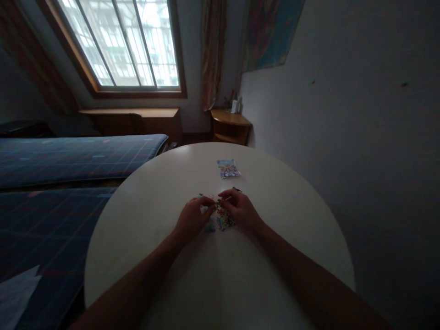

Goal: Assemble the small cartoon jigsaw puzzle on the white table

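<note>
My left hand and my right hand meet over the middle of a round white table. Thumb and forefinger of each hand are pinched close together, fingertips almost touching, at a tiny dark puzzle piece; its outline is too small to make out. Just below the fingers lies a colourful joined patch of jigsaw puzzle with an uneven edge. Left of it is a bluish patch of puzzle, partly under my left hand. Other small pieces show around the fingers, some hidden by my hands.
A small picture sheet with a colourful print lies farther back on the table. To the left is a bed with a blue checked mattress and papers. A white wall runs along the right; a corner shelf stands behind.
</note>
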Available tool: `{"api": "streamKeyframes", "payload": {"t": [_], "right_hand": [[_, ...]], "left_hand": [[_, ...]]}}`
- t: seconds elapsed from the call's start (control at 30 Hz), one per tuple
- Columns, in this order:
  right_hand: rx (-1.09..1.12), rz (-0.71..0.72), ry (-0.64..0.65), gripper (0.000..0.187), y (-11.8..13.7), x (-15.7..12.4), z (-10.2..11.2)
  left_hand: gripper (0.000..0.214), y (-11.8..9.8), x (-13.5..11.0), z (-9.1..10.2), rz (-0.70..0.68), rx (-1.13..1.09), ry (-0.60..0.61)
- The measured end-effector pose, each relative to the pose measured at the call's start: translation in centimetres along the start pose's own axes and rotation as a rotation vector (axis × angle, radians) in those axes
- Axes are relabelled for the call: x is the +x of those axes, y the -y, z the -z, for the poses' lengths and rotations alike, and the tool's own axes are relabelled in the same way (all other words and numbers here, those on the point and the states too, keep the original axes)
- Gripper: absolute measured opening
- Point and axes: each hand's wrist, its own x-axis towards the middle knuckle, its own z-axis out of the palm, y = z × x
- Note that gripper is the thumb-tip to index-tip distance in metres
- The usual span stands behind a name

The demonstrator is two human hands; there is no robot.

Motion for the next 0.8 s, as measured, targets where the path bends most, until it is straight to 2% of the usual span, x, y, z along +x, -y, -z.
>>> {"api": "streamKeyframes", "payload": {"t": [0.13,0.3,0.47,0.67,0.8], "right_hand": [[-0.037,-0.001,-0.012,0.020,-0.3,0.3,0.0],[-0.244,0.043,-0.053,0.012,-0.3,0.9,-0.1],[-0.417,0.078,-0.048,0.012,-0.5,1.5,0.1],[-0.634,0.306,0.030,0.005,-0.4,0.8,0.2],[-0.705,0.330,0.154,0.020,0.2,-0.5,-0.3]], "left_hand": [[0.012,0.2,0.3,0.2,0.007,0.095,0.021],[0.016,1.1,0.8,0.7,0.018,0.170,0.007],[0.016,1.9,1.1,2.2,0.023,0.212,0.013],[0.023,1.6,0.6,3.9,0.017,0.271,0.266],[0.021,1.5,0.2,3.8,-0.013,0.211,0.338]]}}
